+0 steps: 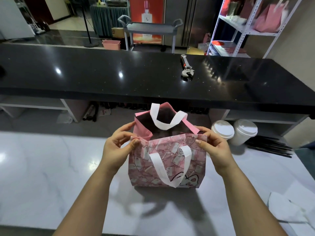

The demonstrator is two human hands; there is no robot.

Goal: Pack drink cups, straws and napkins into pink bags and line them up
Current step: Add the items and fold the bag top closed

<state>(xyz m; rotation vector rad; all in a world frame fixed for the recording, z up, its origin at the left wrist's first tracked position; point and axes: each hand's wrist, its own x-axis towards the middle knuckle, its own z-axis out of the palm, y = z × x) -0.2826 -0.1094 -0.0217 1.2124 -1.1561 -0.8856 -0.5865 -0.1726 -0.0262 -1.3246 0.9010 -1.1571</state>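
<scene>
The pink bag point(167, 160), printed with banknotes and a cartoon figure and fitted with white loop handles, stands open-mouthed on the white marble surface point(51, 176) right in front of me. My left hand point(117, 147) pinches its near rim at the left corner and my right hand point(214, 149) pinches the right corner, forearms angled inward. Two lidded white cups point(222, 129) stand just right of the bag, with black straws point(269, 147) beside them.

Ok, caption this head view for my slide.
Left hand and right hand pinch a pink bag open beside two lidded cups.
</scene>
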